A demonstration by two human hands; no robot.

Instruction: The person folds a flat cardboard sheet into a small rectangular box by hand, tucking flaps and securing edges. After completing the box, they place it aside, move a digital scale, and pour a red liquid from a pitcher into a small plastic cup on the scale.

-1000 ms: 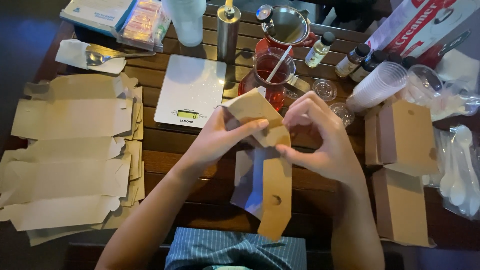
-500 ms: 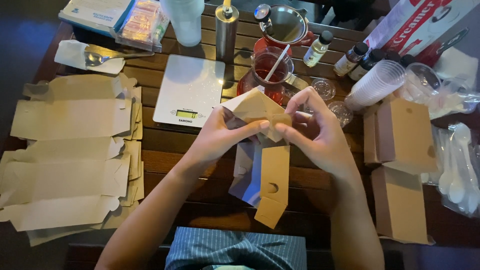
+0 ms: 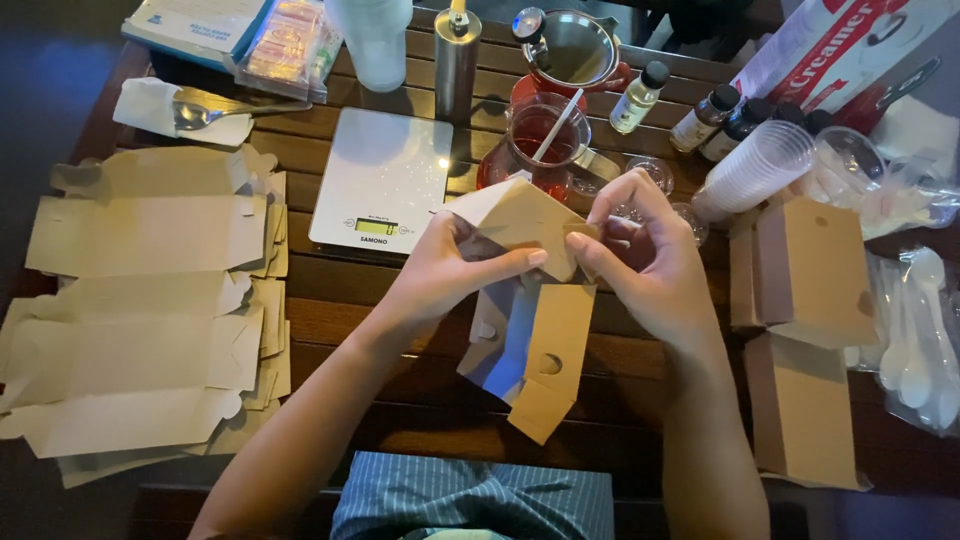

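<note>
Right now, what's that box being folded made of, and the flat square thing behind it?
The box looks like thin brown cardboard with a matte finish: it creases sharply and shows a paler inside. The kitchen scale seems to have a smooth, shiny top, maybe glass or metal, since it reflects a bright light spot.

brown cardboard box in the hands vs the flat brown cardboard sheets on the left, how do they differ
The brown cardboard box is partly folded, its flaps hanging, held above the table by both hands; the flat brown cardboard sheets lie unfolded, stacked, untouched. Both are the same brown card.
</note>
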